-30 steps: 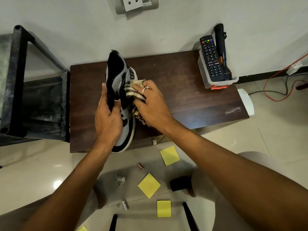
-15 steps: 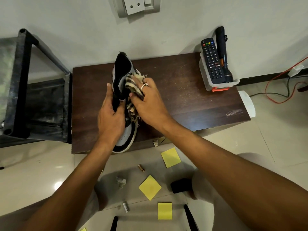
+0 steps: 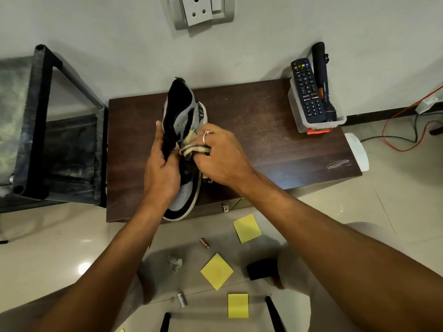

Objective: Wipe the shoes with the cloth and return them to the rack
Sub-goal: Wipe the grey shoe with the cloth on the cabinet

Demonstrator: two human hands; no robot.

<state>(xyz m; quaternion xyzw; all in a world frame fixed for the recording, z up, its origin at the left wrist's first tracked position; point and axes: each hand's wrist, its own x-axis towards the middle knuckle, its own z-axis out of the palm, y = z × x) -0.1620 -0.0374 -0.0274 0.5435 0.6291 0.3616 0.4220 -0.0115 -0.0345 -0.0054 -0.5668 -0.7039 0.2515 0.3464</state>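
A grey, black and white high-top shoe (image 3: pixel 183 111) stands on the dark wooden table (image 3: pixel 263 130), its toe over the near edge. My left hand (image 3: pixel 163 171) grips the shoe's black tongue and collar from the left. My right hand (image 3: pixel 220 154) holds a bunched striped cloth (image 3: pixel 194 148) and presses it against the shoe's right side near the laces. Part of the cloth is hidden under my fingers. The black rack (image 3: pixel 43 130) stands to the left of the table.
A clear bin (image 3: pixel 318 127) at the table's back right holds a remote (image 3: pixel 306 89) and a dark torch. Yellow sticky notes (image 3: pixel 217 270), a battery (image 3: pixel 204 243) and crumpled paper lie on the tiled floor. Red and black cables run at the right.
My right hand has drawn the cloth down the shoe's side toward me and bunched it tighter. My left hand keeps its grip on the shoe.
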